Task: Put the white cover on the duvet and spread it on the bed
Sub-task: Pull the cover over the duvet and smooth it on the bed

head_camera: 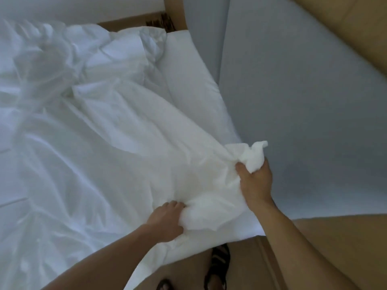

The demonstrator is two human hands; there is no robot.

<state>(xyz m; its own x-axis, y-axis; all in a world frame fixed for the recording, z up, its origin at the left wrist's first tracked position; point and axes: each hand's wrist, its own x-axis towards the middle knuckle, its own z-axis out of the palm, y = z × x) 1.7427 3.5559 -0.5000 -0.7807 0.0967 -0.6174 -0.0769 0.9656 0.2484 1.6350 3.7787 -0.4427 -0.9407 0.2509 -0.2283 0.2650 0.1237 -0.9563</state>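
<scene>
My left hand (pixel 167 221) and right hand (pixel 255 181) each clench bunched white cover (pixel 125 143) at the bed (pixel 188 91) corner, 5 o'clock; fingertips buried in cloth, duvet indistinguishable from cover.

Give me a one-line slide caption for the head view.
The left hand and right hand each grip a bunch of the rumpled white cover at a corner of the bed.

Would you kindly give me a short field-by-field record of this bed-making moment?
left hand: grips a bunched fold of the white cover
right hand: grips a bunched corner of it, at the bed's edge
cover state: crumpled, not spread flat
duvet inside: cannot tell
bed: white, partly bare at the far side
sandalled foot: beside the bed corner
</scene>
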